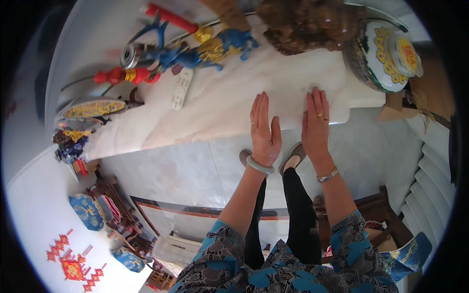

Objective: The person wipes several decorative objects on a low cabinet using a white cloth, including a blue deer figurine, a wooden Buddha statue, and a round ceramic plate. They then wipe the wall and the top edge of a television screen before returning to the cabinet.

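My left hand (264, 128) is over the front edge of a pale marble tabletop (220, 95), fingers stretched forward and thumb spread, with nothing in it. A pale bangle (259, 166) circles that wrist. To its right, my right hand (316, 124) reaches over the same edge, fingers straight and also holding nothing. It wears a gold ring (320, 115) and a metal bracelet (327, 175). Just beyond its fingertips is a small whitish thing (311, 88), too unclear to name. Whether the palms touch the marble cannot be told.
A white remote control (182, 89) lies left of my hands. Behind it are a blue deer figurine (205, 53), a red figurine (128, 75) and a red candle (176, 20). A brown carving (304, 27) and a patterned round jar (377, 58) stand at the back right.
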`<state>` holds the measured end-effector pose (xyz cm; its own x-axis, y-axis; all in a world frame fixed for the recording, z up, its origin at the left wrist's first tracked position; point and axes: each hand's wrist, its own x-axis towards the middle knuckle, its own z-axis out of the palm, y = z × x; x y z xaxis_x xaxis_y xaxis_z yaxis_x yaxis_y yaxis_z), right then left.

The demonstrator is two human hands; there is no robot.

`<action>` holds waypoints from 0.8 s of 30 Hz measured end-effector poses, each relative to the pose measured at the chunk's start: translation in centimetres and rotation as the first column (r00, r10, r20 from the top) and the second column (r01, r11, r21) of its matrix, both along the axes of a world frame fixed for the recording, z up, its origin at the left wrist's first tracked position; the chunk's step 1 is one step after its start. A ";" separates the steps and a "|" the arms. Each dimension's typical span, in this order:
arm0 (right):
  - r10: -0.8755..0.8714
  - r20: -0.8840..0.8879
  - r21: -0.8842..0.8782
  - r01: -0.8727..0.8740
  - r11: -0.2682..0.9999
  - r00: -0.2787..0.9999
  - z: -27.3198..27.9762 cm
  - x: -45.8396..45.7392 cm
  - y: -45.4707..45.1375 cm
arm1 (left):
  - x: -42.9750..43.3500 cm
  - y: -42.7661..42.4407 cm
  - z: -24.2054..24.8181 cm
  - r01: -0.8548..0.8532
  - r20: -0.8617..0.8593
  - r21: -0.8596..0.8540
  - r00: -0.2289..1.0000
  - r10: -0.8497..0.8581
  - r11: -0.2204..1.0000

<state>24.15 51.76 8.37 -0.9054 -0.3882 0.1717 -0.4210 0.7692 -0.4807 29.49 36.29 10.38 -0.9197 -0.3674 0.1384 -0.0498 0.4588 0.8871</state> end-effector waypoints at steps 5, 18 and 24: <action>0.242 0.058 0.005 -0.242 0.970 0.969 -1.7 5.4 -7.5 | 6.2 -4.0 -2.5 -0.132 0.032 -0.035 0.991 0.133 0.991; 0.462 0.849 -0.524 0.522 0.673 0.257 0.4 9.5 -25.7 | 15.1 -17.3 -2.4 -0.554 0.209 0.681 0.774 0.598 0.479; 0.600 0.798 -0.420 0.771 0.479 0.061 2.5 9.6 -23.8 | 14.5 -17.3 0.2 -0.390 0.306 0.915 0.842 0.444 0.107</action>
